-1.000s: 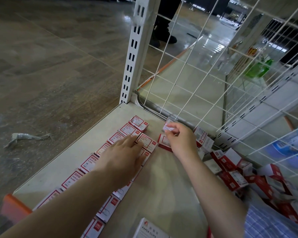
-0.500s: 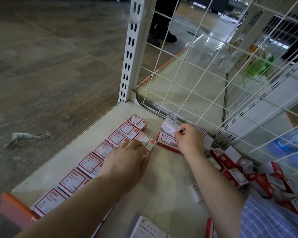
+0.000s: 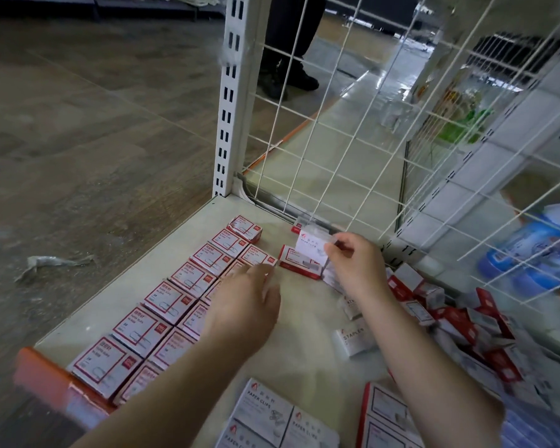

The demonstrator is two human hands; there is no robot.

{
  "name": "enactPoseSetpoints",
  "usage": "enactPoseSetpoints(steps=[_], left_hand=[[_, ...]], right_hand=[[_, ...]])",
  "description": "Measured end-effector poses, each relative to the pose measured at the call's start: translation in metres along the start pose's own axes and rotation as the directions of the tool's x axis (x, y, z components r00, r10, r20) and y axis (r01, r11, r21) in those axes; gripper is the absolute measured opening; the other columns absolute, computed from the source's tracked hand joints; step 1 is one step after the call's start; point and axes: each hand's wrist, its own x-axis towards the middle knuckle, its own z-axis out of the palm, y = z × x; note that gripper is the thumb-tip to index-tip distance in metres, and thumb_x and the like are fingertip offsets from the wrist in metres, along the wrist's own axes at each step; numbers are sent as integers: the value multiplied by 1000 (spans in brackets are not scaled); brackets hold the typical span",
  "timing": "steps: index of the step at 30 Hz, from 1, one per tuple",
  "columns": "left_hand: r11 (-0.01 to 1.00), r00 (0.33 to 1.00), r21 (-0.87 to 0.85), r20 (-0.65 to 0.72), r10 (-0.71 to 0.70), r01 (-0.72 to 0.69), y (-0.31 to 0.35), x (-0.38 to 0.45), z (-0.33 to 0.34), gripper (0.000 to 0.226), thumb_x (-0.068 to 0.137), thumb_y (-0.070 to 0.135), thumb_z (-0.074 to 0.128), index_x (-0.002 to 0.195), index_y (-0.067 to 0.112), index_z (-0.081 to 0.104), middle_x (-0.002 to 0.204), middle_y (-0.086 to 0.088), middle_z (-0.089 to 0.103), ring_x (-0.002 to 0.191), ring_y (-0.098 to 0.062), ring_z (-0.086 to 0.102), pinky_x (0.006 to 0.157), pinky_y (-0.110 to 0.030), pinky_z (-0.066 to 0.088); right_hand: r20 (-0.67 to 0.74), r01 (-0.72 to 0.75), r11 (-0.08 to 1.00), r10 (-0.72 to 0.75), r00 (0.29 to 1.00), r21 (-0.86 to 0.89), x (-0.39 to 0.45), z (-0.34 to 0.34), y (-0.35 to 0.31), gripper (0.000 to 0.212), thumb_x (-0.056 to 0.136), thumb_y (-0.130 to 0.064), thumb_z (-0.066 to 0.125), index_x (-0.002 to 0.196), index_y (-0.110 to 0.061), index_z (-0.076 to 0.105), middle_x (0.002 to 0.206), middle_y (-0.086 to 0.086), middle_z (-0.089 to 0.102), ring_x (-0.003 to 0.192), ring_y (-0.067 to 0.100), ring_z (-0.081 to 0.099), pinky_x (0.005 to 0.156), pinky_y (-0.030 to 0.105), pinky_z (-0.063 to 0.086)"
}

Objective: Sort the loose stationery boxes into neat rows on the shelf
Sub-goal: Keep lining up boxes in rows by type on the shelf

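Two rows of small red-and-white paper clip boxes [image 3: 170, 300] lie flat along the left side of the cream shelf [image 3: 304, 337]. My left hand [image 3: 244, 305] rests flat on the inner row, fingers straight. My right hand [image 3: 353, 263] pinches a small white box [image 3: 312, 247], lifted and tilted just above a red-and-white box [image 3: 299, 260] lying on the shelf near the back. A loose heap of red and white boxes [image 3: 459, 324] lies to the right of my right arm.
A white wire grid [image 3: 353, 124] closes the shelf's back and right side, with a slotted white post [image 3: 232, 98] at the corner. White paper clip boxes [image 3: 272, 418] and a staples box [image 3: 354, 339] lie near the front. An orange strip [image 3: 42, 373] edges the shelf front.
My right hand has lifted the white box higher and turned it up above the box on the shelf. My left hand stays on the inner row. The camera has come closer.
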Motion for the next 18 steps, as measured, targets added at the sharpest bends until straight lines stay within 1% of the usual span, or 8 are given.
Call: enactPoseSetpoints(steps=[2,6,9,11,12,13,15,18], left_hand=[[996,999,-81,-13,-48,46,6,-3,4,39,96,28,43,134,21,46,130,0,53,114,-17,52,96,-31,42],[990,998,-124,21,-67,69,14,-14,9,43,98,31,38,140,22,40,133,0,52,118,-16,50,98,-28,39],[984,996,-153,42,-80,86,18,-24,13,45,99,36,34,142,24,36,138,1,48,123,-15,47,100,-27,36],[971,993,-215,74,-95,109,18,-27,18,42,98,36,35,138,23,43,135,3,51,119,-15,50,99,-22,36],[963,993,-247,79,-87,104,17,-29,21,40,98,35,37,133,22,49,130,3,55,112,-14,55,95,-23,43],[957,994,-273,70,-79,95,16,-30,23,37,97,34,39,128,20,54,123,3,60,102,-13,59,83,-18,49],[944,995,-314,48,-91,102,16,-35,24,31,97,31,43,119,19,60,109,7,65,88,-9,61,58,-5,42],[914,993,-389,29,-115,117,17,-39,25,29,96,27,45,118,19,63,98,15,63,78,5,56,55,-2,39]], right_hand=[[20,21,999,-21,1000,29,-12,-7,1,26,92,-17,55,114,-7,63,113,3,63,100,13,57,77,19,42],[84,0,993,-10,996,118,-36,-19,3,24,94,-20,51,110,-8,65,99,0,65,81,7,56,61,8,41],[139,-32,980,5,990,197,-54,-25,4,22,95,-24,48,100,-13,67,79,-6,63,68,4,55,66,24,48],[138,-33,972,1,990,233,-63,-27,7,21,95,-24,49,92,-12,67,74,-6,62,62,-1,55,67,25,49],[140,-32,966,-4,990,255,-66,-27,9,18,95,-23,50,90,-16,66,75,-10,62,60,-5,55,65,19,48],[145,-37,960,-4,989,277,-70,-27,10,17,95,-23,50,92,-19,66,77,-13,62,60,-9,55,63,13,46],[155,-47,949,-2,988,311,-75,-27,12,19,94,-23,50,101,-18,67,82,-14,63,65,-7,56,64,11,43],[184,-61,933,-6,983,354,-82,-32,13,20,94,-22,52,109,-25,64,86,-10,61,69,-5,54,63,7,43]])
